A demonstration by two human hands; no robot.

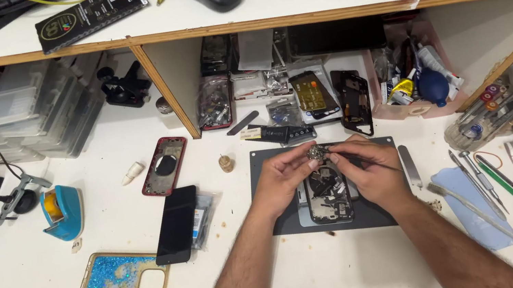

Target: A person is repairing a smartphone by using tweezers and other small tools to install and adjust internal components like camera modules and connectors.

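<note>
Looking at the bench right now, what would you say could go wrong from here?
The small part pinched between the left hand and right hand might slip and drop into the opened phone below. The tool in the right hand could scratch the exposed internals. Tools lying near the right forearm could be knocked.

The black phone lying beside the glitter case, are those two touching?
Touching. The head view shows the black phone's lower end lying over the glitter case's top right corner, with no gap between them.
</note>
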